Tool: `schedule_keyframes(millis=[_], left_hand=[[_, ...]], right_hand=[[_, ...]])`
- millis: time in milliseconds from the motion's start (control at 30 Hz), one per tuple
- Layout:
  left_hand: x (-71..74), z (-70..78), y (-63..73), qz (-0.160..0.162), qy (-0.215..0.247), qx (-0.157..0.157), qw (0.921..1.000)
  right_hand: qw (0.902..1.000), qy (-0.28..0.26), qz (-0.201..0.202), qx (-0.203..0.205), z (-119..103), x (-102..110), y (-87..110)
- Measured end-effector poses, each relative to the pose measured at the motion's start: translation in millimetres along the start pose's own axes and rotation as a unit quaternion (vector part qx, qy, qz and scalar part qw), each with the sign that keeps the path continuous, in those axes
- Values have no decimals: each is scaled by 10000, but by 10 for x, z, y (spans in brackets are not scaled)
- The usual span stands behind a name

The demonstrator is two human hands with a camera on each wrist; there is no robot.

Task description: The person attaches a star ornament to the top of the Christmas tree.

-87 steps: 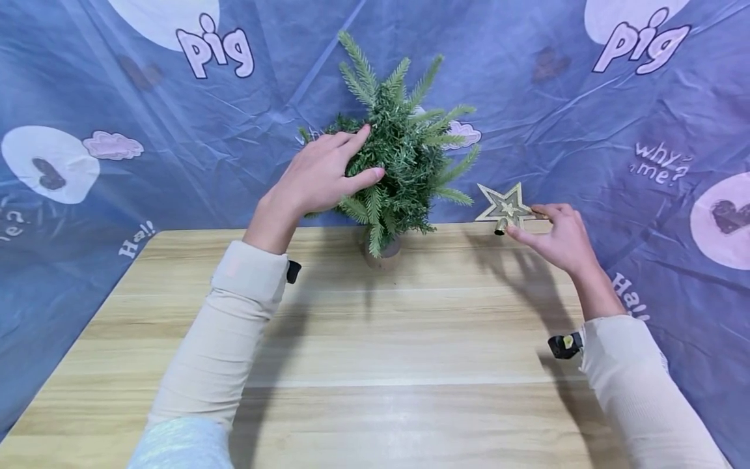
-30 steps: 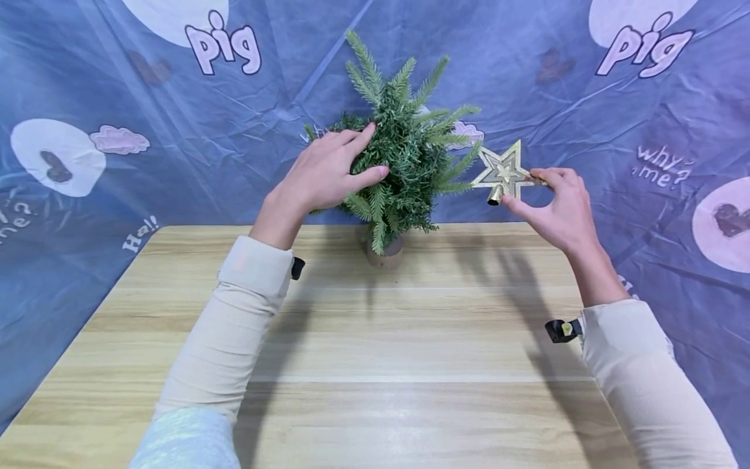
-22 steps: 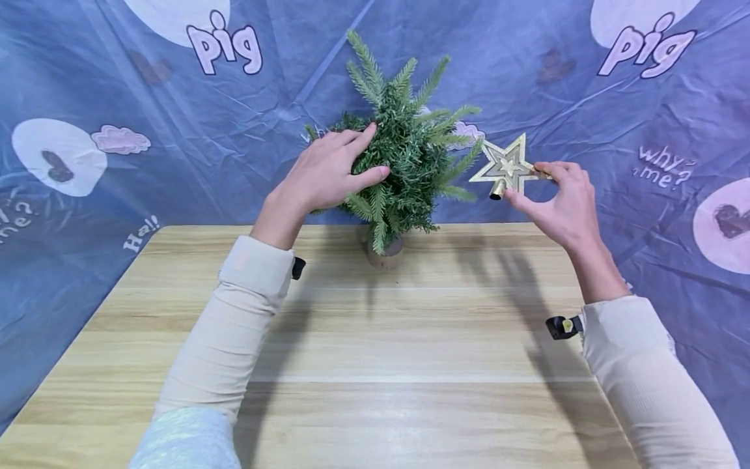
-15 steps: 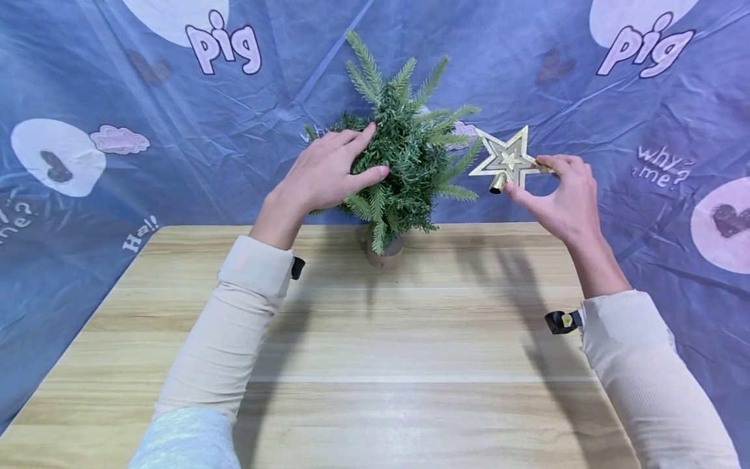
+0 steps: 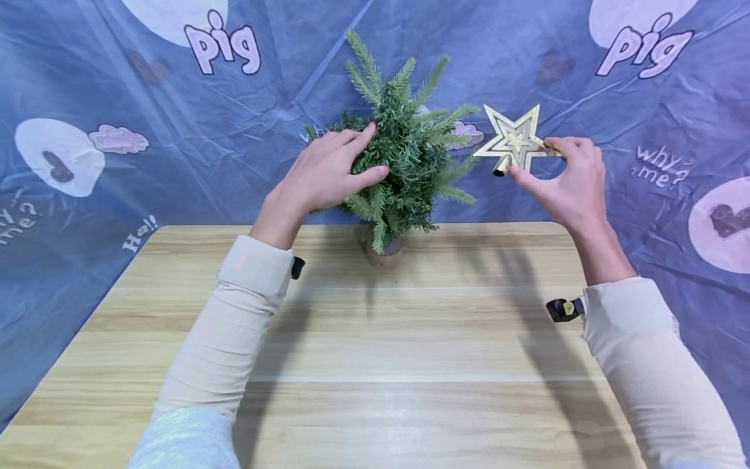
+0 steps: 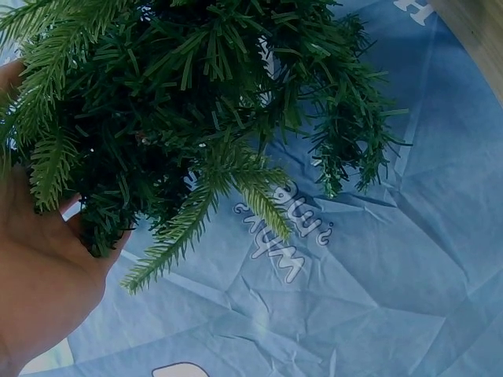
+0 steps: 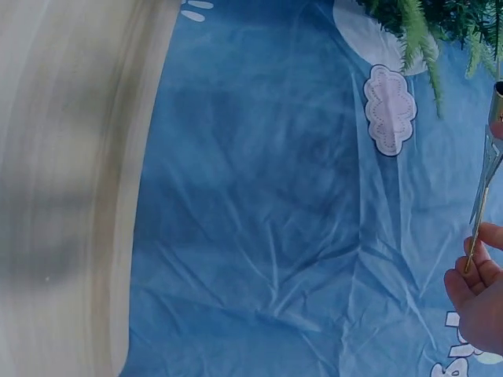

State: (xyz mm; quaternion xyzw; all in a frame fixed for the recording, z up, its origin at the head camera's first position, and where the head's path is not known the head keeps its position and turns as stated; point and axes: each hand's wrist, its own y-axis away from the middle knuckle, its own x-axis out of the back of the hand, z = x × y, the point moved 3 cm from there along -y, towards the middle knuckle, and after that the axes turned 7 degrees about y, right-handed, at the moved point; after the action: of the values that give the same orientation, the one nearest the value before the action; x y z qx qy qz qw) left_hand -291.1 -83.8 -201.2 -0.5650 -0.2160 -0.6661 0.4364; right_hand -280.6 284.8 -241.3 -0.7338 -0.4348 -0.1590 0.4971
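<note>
A small artificial Christmas tree (image 5: 410, 163) stands at the table's back edge on a brown round base (image 5: 384, 259). Around its left side lies my left hand (image 5: 319, 170), thumb and index finger spread over the foliage; the left wrist view has the palm cupped against dark green needles (image 6: 169, 86), with some fingers hidden behind them. To the right of the tree, my right hand (image 5: 577, 189) pinches a gold star tree topper (image 5: 516, 139) by one point and near its short socket (image 5: 502, 165). The star is up in the air, its left point close to the light green branch tips.
A wood-grain table (image 5: 398, 339) spreads out in front. Close behind it hangs a creased blue cloth (image 5: 293, 39) printed with white lettering and pink clouds. A dark wrist camera (image 5: 564, 310) juts from the right sleeve.
My right hand has raised the star from near table-edge height to level with the tree's middle branches, shifting slightly right lately. My left hand keeps its place on the tree.
</note>
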Motion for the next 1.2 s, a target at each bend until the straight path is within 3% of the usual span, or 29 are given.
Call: schedule_keyframes(millis=[633, 1200], left_hand=[[11, -4, 0, -30, -50, 0, 10000], [12, -11, 1, -79, -39, 8, 10000]], right_hand=[[9993, 83, -211, -288, -217, 52, -129], [9997, 59, -138, -187, -399, 75, -255]])
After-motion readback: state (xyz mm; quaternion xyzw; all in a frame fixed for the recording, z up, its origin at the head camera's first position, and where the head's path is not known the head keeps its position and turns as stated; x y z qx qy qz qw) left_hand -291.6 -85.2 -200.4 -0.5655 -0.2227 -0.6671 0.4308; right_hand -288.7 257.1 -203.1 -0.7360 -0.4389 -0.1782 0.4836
